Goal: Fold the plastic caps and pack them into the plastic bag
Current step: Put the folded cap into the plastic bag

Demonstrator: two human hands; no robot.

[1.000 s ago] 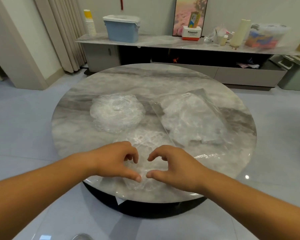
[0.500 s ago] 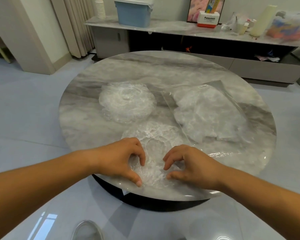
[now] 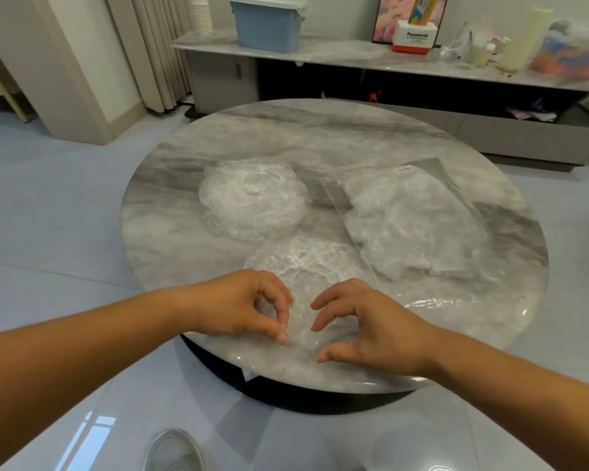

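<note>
A person's two bare hands worked a single clear plastic cap (image 3: 306, 266) spread flat at the near edge of a round marble table (image 3: 170, 239); the left hand (image 3: 238, 305) pinched the cap's near-left rim between thumb and forefinger, while the right hand (image 3: 364, 326) hovered curled and part open over the near-right rim, and whether it had hold of the film could not be told. The cap lay directly beneath and just beyond both hands, spreading away from the person toward the far side, with neither hand clearly the nearer, so any fold would likely bring the near rim over toward the far one. One stack of caps (image 3: 254, 198) sat farther off to the left, its number too hard to count through the crinkled film. One plastic bag (image 3: 419, 215) lay to the right, its long axis running from far to near and its near end close beside the right hand, already holding several folded caps of uncertain count
</note>
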